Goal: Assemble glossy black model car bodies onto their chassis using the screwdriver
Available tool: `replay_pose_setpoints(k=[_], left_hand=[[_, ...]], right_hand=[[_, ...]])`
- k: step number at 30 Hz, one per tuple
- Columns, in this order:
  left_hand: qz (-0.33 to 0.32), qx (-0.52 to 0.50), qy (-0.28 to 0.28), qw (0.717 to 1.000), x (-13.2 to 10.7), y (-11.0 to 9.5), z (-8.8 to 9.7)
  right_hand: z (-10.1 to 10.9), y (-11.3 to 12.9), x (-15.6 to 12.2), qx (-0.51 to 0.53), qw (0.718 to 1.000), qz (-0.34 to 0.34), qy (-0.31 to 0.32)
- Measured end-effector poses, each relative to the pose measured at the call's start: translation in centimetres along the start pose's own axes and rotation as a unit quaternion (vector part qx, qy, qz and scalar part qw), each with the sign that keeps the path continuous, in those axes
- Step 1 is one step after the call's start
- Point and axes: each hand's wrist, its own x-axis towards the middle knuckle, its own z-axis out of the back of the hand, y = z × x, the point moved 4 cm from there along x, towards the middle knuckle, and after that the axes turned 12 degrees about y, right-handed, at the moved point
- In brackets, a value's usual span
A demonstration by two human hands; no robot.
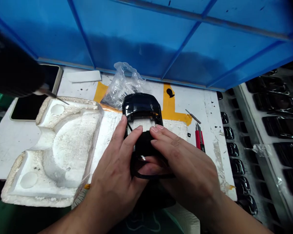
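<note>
Blue plastic panelling is rising behind a white, paint-spattered workbench point(215, 130) marked with yellow tape point(169, 110). A glossy black plastic shell point(141, 105) is sitting mid-bench between both hands, its curved end pointing away from the person; whether it is bearing on the white foam slab point(104, 139) beneath cannot be told. The left hand point(114, 159) is grasping the shell's near side, fingers spread along its edge. The right hand point(183, 162) is closing over a black looped part point(146, 146) lying in the shell's opening, fingertips pressing down on it; both hands are clenched on the work, not released.

Just beyond the shell, a crumpled clear plastic bag point(123, 86) is lying on the tape. To the right, a red utility knife point(199, 138) and a slim metal blade point(192, 116) are lying near the right hand. To the left, a large white foam cradle point(63, 152) is resting beside a dark-screened phone point(31, 97). Beyond the bench's right edge, rows of black shells point(274, 99) are lining a tray.
</note>
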Motion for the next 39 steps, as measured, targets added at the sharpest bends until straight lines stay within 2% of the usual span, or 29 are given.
replay_pose_setpoints(k=[10, 15, 21, 25, 28, 33, 36, 39], left_hand=[[0.001, 0.006, 0.021, 1.000, 0.1, 0.2, 0.0], [0.000, -0.002, 0.018, 1.000, 0.1, 0.4, -0.1], [0.037, -0.050, 0.011, 0.998, 0.1, 0.6, -0.4], [0.047, -0.058, 0.023, 0.997, 0.2, 0.5, -0.4], [0.044, -0.070, 0.031, 0.996, 0.0, 0.6, -0.1], [0.012, -0.144, 0.005, 0.989, -0.8, 0.9, 0.4], [-0.003, -0.122, 0.008, 0.993, -1.0, 0.7, 0.4], [0.001, -0.054, 0.018, 0.998, -0.9, 0.4, 0.3]], right_hand=[[-0.3, -1.0, -0.8, 0.074, 0.997, -0.028, -0.003], [0.0, -1.1, -1.0, 0.011, 1.000, -0.010, -0.024], [0.4, -0.4, -0.1, -0.046, 0.998, 0.008, -0.039], [0.1, -0.6, -0.1, -0.022, 0.998, 0.003, -0.054], [0.1, -0.8, -1.3, 0.047, 0.996, -0.010, -0.074], [0.2, 0.2, -5.5, 0.133, 0.988, -0.028, -0.077], [-0.4, 0.9, -7.5, 0.156, 0.985, -0.045, -0.048], [-1.5, 1.4, -8.3, 0.116, 0.993, -0.031, -0.015]])
